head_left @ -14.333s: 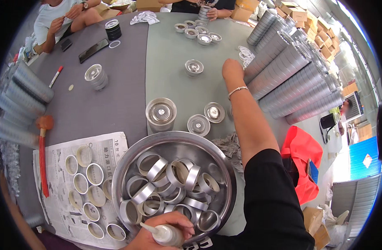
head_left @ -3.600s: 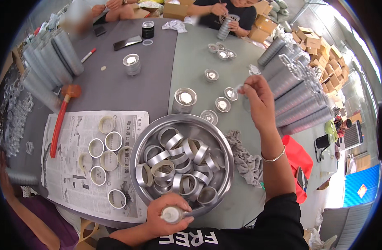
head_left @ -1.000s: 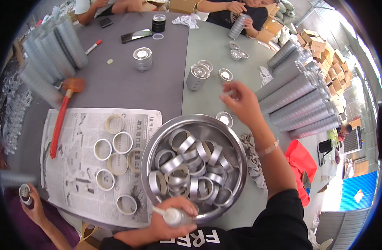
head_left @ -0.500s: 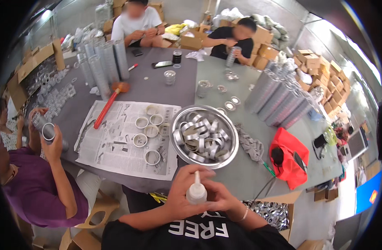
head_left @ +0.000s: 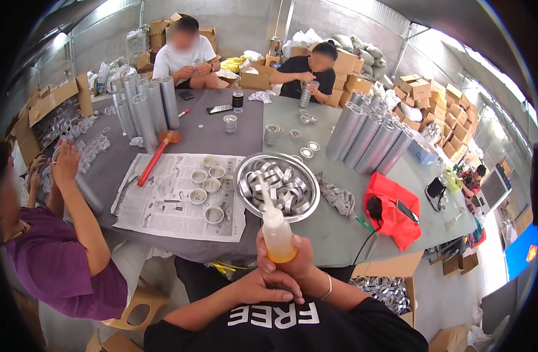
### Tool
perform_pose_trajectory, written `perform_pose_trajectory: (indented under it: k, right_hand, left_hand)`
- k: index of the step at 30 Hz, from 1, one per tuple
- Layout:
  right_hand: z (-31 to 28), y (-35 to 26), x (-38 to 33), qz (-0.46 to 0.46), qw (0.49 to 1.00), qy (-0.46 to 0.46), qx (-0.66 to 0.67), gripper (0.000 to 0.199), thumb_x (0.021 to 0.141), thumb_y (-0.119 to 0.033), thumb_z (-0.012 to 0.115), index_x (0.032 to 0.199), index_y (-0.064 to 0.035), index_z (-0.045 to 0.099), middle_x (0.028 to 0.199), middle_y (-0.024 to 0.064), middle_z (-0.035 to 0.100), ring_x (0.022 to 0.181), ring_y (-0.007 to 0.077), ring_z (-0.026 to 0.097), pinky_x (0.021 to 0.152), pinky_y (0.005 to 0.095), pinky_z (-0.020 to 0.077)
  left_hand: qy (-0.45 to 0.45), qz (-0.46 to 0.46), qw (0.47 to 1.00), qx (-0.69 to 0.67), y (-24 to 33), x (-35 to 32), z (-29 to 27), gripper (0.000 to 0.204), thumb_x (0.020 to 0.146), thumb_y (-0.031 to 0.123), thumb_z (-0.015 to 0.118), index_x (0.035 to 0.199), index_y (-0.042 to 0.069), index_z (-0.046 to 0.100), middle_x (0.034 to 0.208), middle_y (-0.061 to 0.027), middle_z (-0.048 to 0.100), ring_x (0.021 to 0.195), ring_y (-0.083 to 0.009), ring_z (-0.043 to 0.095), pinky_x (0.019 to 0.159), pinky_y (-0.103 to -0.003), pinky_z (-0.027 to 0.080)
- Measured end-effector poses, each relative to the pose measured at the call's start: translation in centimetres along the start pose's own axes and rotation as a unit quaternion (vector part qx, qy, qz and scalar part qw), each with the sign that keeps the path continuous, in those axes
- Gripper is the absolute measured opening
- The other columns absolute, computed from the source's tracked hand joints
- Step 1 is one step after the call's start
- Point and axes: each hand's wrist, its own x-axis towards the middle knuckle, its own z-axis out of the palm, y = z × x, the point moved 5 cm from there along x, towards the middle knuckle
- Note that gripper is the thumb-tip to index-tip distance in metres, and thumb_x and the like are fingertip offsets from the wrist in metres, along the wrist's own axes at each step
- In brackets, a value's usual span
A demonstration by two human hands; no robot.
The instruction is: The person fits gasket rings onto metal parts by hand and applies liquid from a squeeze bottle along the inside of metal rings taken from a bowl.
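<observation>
My right hand is wrapped round a squeeze bottle with a long thin nozzle, held upright in front of my chest. The bottle is translucent white, with amber liquid at its bottom. Just below, my left hand lies against the right one, its fingers loosely stretched and nothing seen in them. Beyond the bottle stands a round metal bowl heaped with silver metal rings. Several pale-lined rings lie on a newspaper sheet to the left of the bowl.
A red-handled mallet lies across the newspaper. Stacked metal tubes stand at right, more at far left. A grey rag and red bag lie right. Co-workers sit left and across; a box of rings is below.
My right hand now grips the bottle alone, and its nozzle points away toward the bowl. My left hand has dropped from the bottle to below it. The view has shifted slightly.
</observation>
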Motion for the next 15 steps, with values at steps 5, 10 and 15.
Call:
perform_pose_trajectory:
  k: [5,10,15]
  right_hand:
    - [0.7,-2.9,-1.4,-0.046,0.999,-0.024,-0.007,0.066,0.08,-0.057,0.049,0.111,0.0006,0.041,0.084,0.0107,0.051,0.049,0.0138,0.049,0.043,0.0268,0.0403]
    - [-3.1,-4.6,-2.3,-0.092,0.996,-0.01,0.008,0.067,0.082,-0.059,0.045,0.112,0.0009,0.041,0.085,0.0106,0.052,0.049,0.014,0.05,0.044,0.0274,0.0397]
    - [-9.0,-6.4,-2.5,-0.142,0.981,0.058,0.119,0.061,0.086,-0.052,0.046,0.113,0.0016,0.043,0.084,0.0085,0.05,0.051,0.014,0.047,0.046,0.027,0.0389]
  left_hand:
    - [0.09,-0.095,0.981,0.144,-3.5,1.3,-1.9,0.031,0.086,0.02,0.063,0.108,-0.001,0.057,0.095,-0.0075,0.064,0.09,-0.0146,0.059,0.082,-0.028,0.047]
    - [0.143,-0.183,0.972,0.028,-6.9,1.0,-3.2,0.03,0.086,0.019,0.064,0.111,0.003,0.058,0.102,-0.0048,0.063,0.098,-0.0101,0.057,0.085,-0.026,0.045]
    - [0.182,-0.191,0.963,0.052,-7.3,1.3,-4.8,0.027,0.086,0.015,0.062,0.11,0.003,0.058,0.102,-0.0043,0.062,0.097,-0.0106,0.057,0.087,-0.026,0.045]
